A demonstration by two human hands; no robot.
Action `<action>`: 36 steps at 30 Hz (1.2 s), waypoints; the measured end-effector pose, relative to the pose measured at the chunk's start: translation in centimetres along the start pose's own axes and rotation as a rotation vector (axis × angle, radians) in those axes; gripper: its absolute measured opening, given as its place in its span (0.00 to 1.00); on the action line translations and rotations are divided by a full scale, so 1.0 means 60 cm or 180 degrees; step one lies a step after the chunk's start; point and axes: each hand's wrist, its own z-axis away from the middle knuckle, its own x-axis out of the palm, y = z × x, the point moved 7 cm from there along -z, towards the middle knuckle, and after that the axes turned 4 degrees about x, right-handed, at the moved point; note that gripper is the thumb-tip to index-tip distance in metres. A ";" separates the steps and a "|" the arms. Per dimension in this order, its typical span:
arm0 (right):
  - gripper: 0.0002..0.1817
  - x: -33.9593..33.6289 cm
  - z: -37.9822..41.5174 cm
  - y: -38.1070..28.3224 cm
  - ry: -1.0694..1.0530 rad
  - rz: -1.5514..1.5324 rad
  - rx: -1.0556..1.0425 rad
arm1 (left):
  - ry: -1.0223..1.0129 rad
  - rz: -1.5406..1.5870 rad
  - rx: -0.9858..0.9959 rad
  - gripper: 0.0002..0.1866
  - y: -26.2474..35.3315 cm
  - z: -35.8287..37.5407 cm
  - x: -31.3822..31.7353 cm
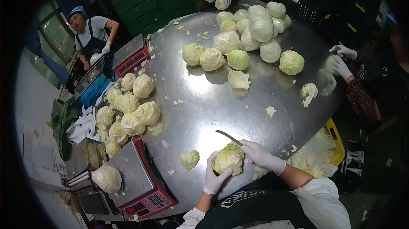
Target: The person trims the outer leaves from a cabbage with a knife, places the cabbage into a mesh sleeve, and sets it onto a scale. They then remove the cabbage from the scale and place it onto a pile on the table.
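In white gloves, both of my hands are at a head of cabbage [229, 160] near the table's front edge. My left hand [214, 178] wraps round its left and lower side, gripping it. My right hand [260, 155] is closed on a knife [229, 138], whose curved dark blade points up and left above the cabbage. A loose cabbage leaf [189, 160] lies just left of the cabbage on the steel table [187, 122].
Digital scales [147, 186] stand at left, by a wrapped cabbage [106, 178]. Cabbages [133, 123] are heaped at left; wrapped ones [261, 28] pile up at the back. A yellow crate [335, 141] of leaves stands right. Co-workers [91, 37] work around the table.
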 end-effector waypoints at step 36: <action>0.24 0.001 0.092 -0.002 -0.0920 -0.1440 0.2201 | -0.0414 -0.0721 0.0481 0.62 0.020 0.082 0.028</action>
